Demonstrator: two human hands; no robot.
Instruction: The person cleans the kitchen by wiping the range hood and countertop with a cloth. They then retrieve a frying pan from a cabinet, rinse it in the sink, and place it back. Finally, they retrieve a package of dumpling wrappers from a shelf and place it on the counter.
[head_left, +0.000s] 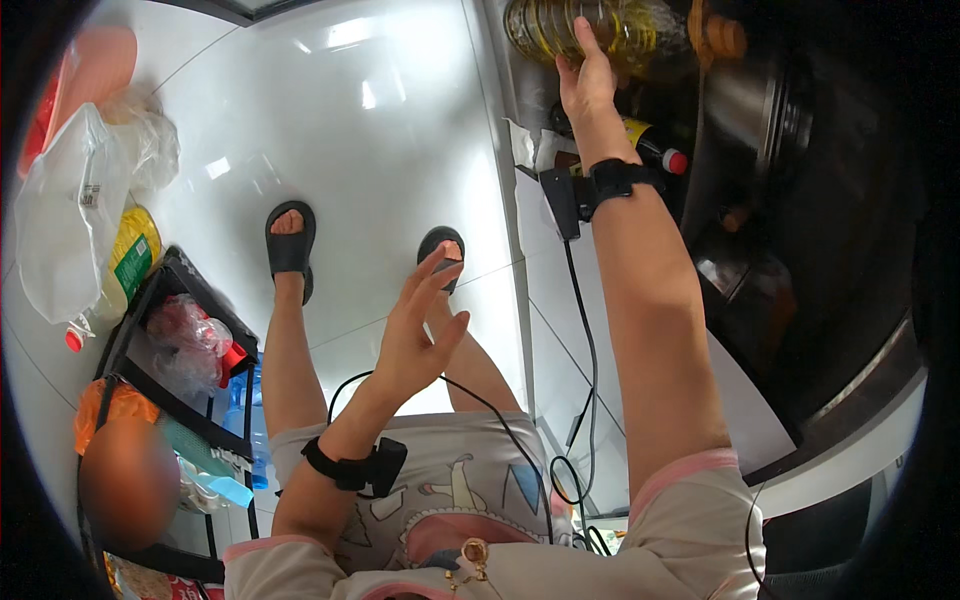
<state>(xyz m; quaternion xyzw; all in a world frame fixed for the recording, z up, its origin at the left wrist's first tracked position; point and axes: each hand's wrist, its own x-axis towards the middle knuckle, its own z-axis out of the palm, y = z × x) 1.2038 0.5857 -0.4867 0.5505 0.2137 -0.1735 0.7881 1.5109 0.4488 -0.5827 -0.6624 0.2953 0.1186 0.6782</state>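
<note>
Far out at the upper right, my right hand (589, 84) is on a large clear plastic bottle of yellow oil (637, 28), thumb and fingers spread along its ribbed side. The bottle has an orange cap (724, 39), which points right. Part of the grip is hidden. Beside my right forearm is a dark bottle with a red cap and yellow label (649, 142). My left hand (416, 330) hangs in the air above my legs, fingers apart, holding nothing. Each wrist carries a black strap with a small black device.
A black rack (187, 390) holding plastic bags stands at left, with a blurred round orange-brown thing (129, 484) on it. Near it are a white plastic bag (67, 217) and a yellow oil bottle (133, 255). Black cables (589, 330) hang before the white panels (559, 289). Shiny tiles (360, 150) cover the floor.
</note>
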